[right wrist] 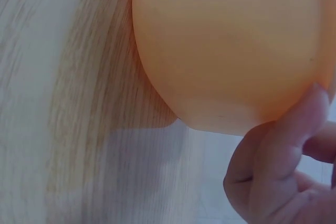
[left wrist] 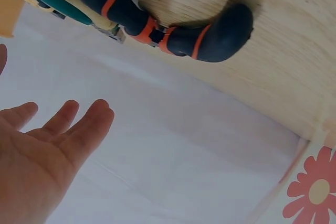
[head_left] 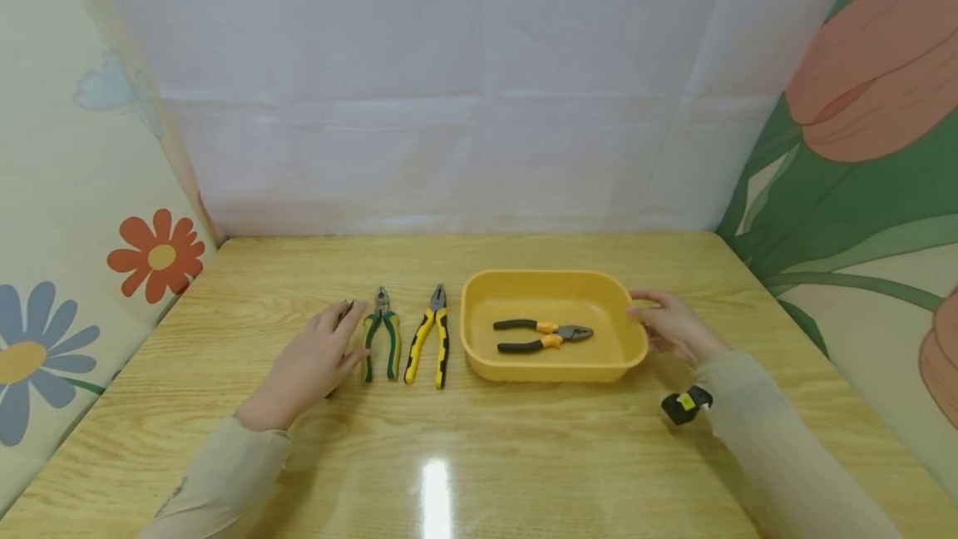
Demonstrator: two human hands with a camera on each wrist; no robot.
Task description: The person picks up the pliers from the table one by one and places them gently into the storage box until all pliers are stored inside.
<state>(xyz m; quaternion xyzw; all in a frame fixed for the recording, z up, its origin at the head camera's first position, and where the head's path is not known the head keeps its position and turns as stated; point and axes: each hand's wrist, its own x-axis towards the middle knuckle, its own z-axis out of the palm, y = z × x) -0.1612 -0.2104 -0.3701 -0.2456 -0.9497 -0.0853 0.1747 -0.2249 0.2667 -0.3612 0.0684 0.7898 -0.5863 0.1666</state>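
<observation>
My left hand [head_left: 310, 364] hovers over a pair of pliers [left wrist: 226, 35] with dark blue handles and orange bands. In the head view the hand hides most of these pliers. The left wrist view shows its fingers [left wrist: 86, 127] extended and apart from the handles. At the right end of a yellow plastic bin [head_left: 554, 368], my right hand [head_left: 677, 327] holds the rim, the thumb against the wall in the right wrist view. Combination pliers [head_left: 527, 346] with black and orange handles lie inside the bin, jaws pointing right.
Between the left hand and the bin lie green-handled pliers [head_left: 392, 348] and yellow-and-black pliers [head_left: 423, 339], jaws pointing away. A small black device [head_left: 684, 404] sits at the right sleeve. A white cloth [head_left: 479, 106] hangs behind the wooden table [head_left: 524, 464], with flowered panels on both sides.
</observation>
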